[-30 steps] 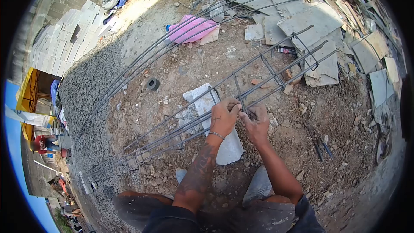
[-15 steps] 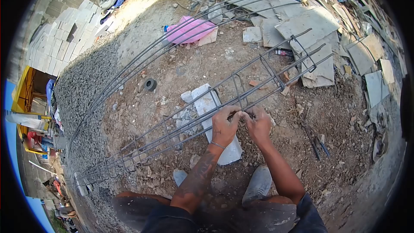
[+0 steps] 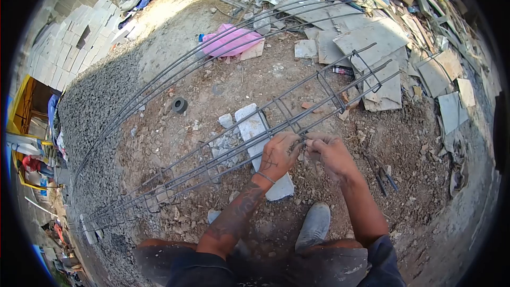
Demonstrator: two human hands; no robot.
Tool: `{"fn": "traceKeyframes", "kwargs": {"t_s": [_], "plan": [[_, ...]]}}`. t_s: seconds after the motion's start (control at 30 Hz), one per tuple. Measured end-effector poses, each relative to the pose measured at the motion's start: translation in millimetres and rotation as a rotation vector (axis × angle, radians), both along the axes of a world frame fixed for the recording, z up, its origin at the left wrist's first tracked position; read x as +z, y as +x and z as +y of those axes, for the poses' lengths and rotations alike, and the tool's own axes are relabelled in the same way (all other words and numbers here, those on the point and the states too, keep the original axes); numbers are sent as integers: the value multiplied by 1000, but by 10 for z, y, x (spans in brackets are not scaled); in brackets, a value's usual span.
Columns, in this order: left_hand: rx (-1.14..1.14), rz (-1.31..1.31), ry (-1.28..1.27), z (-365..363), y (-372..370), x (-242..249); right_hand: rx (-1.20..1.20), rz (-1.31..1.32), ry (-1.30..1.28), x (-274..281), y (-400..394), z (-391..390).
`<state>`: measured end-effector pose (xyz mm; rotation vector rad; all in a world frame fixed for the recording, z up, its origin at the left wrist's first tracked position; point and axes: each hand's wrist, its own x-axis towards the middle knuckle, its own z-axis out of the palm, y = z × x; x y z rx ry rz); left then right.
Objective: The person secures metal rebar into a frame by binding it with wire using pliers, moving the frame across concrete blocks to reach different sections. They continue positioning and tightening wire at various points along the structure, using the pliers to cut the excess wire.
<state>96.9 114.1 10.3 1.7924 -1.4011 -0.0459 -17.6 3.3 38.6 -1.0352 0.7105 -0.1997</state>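
Observation:
A long rebar cage (image 3: 340, 94), steel bars with square stirrups, runs diagonally from lower left to upper right above the ground. At its near side, by a stirrup, my left hand (image 3: 279, 155) has its fingers closed against the bars. My right hand (image 3: 330, 154) is right beside it, thumb and fingers pinched close to the same joint. Whatever is between the fingertips is too small to make out. Beneath the cage lies a pale concrete slab (image 3: 280, 187). A tool with two long handles (image 3: 380, 183), like pincers, rests on the dirt right of my right hand.
Several long loose bars (image 3: 159, 77) curve across the ground beyond the cage. A pink plastic bag (image 3: 231, 41) and a dark ring (image 3: 179, 105) lie there. Gravel (image 3: 95, 111) covers the left side. Broken boards (image 3: 366, 42) are heaped upper right. A person in red (image 3: 33, 165) is far left.
My right hand has turned and shifted slightly right, its fingers now more curled. My left hand stays at the same joint. The whole view has shifted a little.

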Motion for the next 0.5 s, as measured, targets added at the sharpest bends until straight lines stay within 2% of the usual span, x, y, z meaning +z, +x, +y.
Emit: {"fn": "traceKeyframes", "kwargs": {"t_s": [0.07, 0.1, 0.17, 0.27, 0.3, 0.4, 0.5], "plan": [[87, 165, 98, -63, 38, 61, 25, 27, -44, 59, 25, -13], [11, 72, 82, -77, 110, 69, 62, 45, -122, 87, 49, 27], [-20, 81, 109, -85, 166, 72, 80, 46, -228, 121, 68, 89], [-35, 106, 149, -85, 216, 65, -29, -35, -139, -148, 37, 36], [-42, 136, 90, -93, 244, 52, -186, -15, -133, -173, 33, 77], [-46, 186, 39, -90, 285, 66, -78, 112, -65, -393, 58, 166], [-70, 195, 61, -71, 294, 61, -112, 67, -69, -492, 199, 255]]}}
